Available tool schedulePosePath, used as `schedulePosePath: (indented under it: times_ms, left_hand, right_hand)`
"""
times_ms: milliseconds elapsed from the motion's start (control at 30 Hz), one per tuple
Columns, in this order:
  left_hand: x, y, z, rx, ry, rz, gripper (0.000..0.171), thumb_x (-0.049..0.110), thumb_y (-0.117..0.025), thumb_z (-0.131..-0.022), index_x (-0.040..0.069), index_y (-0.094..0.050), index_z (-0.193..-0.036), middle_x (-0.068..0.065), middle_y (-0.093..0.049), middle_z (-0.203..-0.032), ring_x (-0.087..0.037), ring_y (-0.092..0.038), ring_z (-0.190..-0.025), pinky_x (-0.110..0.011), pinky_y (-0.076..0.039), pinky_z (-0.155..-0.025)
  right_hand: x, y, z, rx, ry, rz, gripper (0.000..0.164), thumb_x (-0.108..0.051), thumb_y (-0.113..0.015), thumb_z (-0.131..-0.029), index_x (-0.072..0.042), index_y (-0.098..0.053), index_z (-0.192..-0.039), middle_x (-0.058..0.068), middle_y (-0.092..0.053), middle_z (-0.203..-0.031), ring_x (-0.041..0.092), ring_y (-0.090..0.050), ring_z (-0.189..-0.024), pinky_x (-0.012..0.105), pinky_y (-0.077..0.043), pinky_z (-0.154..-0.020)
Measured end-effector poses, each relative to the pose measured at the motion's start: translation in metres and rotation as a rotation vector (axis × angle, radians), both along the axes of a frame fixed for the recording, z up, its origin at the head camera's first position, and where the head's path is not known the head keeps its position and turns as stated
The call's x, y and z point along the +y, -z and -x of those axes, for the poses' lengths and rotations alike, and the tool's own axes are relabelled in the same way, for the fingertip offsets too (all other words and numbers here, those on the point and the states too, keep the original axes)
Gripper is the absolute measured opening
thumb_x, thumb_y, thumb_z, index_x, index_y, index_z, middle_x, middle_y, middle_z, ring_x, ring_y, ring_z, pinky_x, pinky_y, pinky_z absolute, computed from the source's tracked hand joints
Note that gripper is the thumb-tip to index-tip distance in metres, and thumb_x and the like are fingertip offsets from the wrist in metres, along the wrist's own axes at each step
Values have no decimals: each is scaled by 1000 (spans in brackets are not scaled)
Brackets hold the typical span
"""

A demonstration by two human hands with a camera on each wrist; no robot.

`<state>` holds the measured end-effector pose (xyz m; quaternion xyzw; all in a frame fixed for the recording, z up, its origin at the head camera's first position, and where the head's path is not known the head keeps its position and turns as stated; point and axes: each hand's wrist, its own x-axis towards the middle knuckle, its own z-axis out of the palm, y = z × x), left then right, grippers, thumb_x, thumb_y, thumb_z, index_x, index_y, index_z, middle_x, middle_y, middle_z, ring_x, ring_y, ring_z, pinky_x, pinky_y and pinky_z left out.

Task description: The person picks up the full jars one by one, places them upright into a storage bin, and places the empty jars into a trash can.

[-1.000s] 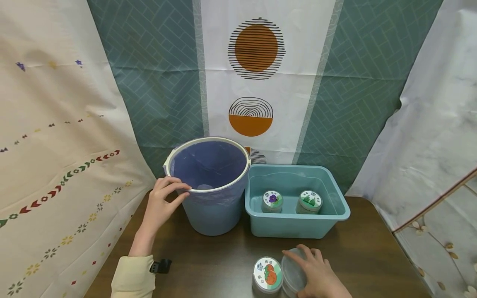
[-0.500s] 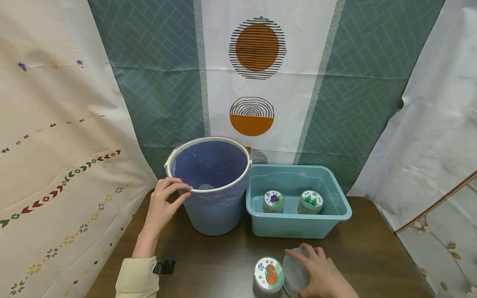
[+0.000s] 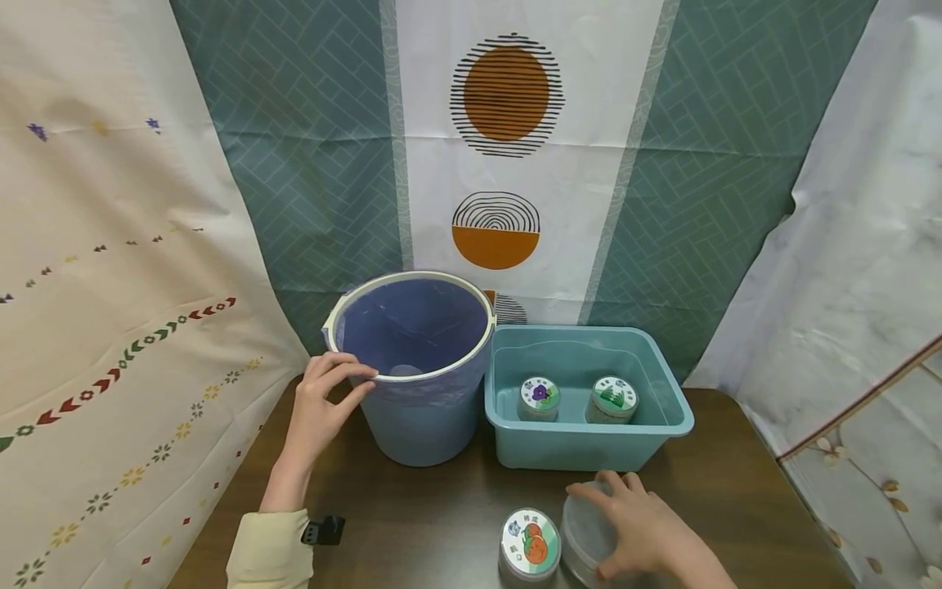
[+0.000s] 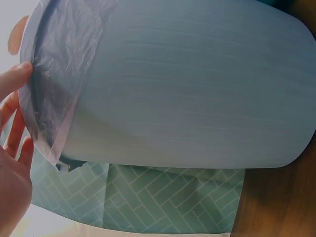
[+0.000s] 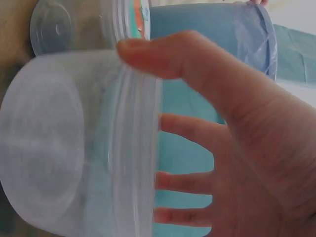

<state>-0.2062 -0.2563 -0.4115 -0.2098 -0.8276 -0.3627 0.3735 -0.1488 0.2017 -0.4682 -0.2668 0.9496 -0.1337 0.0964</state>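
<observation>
My left hand [image 3: 321,402] pinches the near rim of a blue trash bin [image 3: 423,429] lined with a thin plastic bag. In the left wrist view the thumb lies on the outer edge of the bag-covered rim [image 4: 30,106]. At the front of the table, my right hand [image 3: 640,523] grips a clear plastic jar [image 3: 585,528] by its lid edge, thumb on the near side and fingers on the far side. The right wrist view shows the see-through jar [image 5: 44,143] with no contents visible. Close on its left stands a second jar [image 3: 529,542] with orange fruits on its lid.
A teal plastic tub [image 3: 567,448] stands beside the bin. In it are a jar with a purple flower label [image 3: 539,396] and one with a green plant label [image 3: 613,398]. Patterned cloths [image 3: 508,172] hang behind and at both sides of the brown table [image 3: 419,523].
My right hand and the clear jar have shifted slightly right and away from me, widening the gap from the orange-fruit jar. The left hand stays on the bin rim.
</observation>
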Motion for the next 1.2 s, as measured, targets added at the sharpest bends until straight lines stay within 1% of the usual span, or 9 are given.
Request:
schedulePosePath:
  times_ms: [100,333,467,633,800,900,1000,1133,1200]
  left_hand:
    - [0,0,0,-6,4,-5,25,1,-83,-74,16,-77,-94,-2,-63,-99,-13,-47,-96,-24,-34,-86]
    - [-1,-2,-1,7,1,-7,26,0,-83,-74,16,-77,-93,-2,-63,-98,-14,-47,-97,-24,-34,-87]
    - [-1,-2,-2,1,-1,-9,26,0,-83,-74,16,-77,-93,-2,-63,-98,-14,-47,-97,-23,-33,-87]
    - [0,-2,-3,-7,-5,-9,25,0,-82,-75,16,-77,-93,-2,-63,-98,-14,-47,-97,-24,-34,-87]
    - [1,-1,-2,3,-1,-11,26,-2,-82,-74,15,-76,-93,-3,-62,-98,-14,-46,-97,-25,-33,-87]
    - [1,1,0,-1,9,-17,26,-2,-82,-75,15,-76,-94,-3,-62,-99,-13,-46,-98,-25,-32,-88]
    - [1,3,1,-11,15,-20,25,-1,-82,-75,15,-76,-94,-3,-61,-99,-13,-46,-99,-25,-32,-89]
    - [1,3,1,-26,9,-25,24,0,-82,-76,15,-76,-94,-2,-61,-99,-13,-46,-99,-26,-32,-89]
    - [1,2,0,-28,7,-26,25,0,-82,-76,15,-76,-94,-2,-61,-99,-13,-46,-99,-26,-32,-89]
  right_hand:
    - [2,-14,3,10,-12,-32,94,-46,-92,-51,-36,-52,-136,12,-50,-131,35,-48,-111,54,-48,-69]
    - [4,-54,6,102,-65,-89,96,-47,-92,-50,-40,-51,-137,11,-50,-133,31,-50,-109,46,-48,-68]
    - [4,-75,10,96,-85,-113,96,-50,-91,-53,-42,-49,-138,12,-50,-137,32,-49,-114,48,-49,-70]
    - [3,-105,19,62,-130,-130,94,-52,-89,-56,-43,-47,-140,11,-47,-141,29,-48,-115,38,-48,-64]
    - [-5,-140,30,71,-217,-161,93,-53,-87,-60,-41,-46,-142,8,-46,-144,30,-47,-120,36,-48,-65]
    - [-11,-161,38,69,-272,-187,91,-52,-87,-62,-43,-44,-142,4,-46,-141,26,-46,-117,34,-47,-65]
    - [-20,-181,49,46,-321,-219,90,-52,-86,-64,-45,-43,-142,1,-46,-140,24,-44,-115,38,-49,-72]
    - [-36,-204,67,1,-379,-248,88,-50,-86,-66,-43,-43,-142,1,-47,-139,25,-44,-117,44,-51,-80]
    - [-44,-216,75,-16,-399,-250,88,-48,-87,-66,-42,-43,-142,2,-46,-140,27,-42,-119,46,-51,-81]
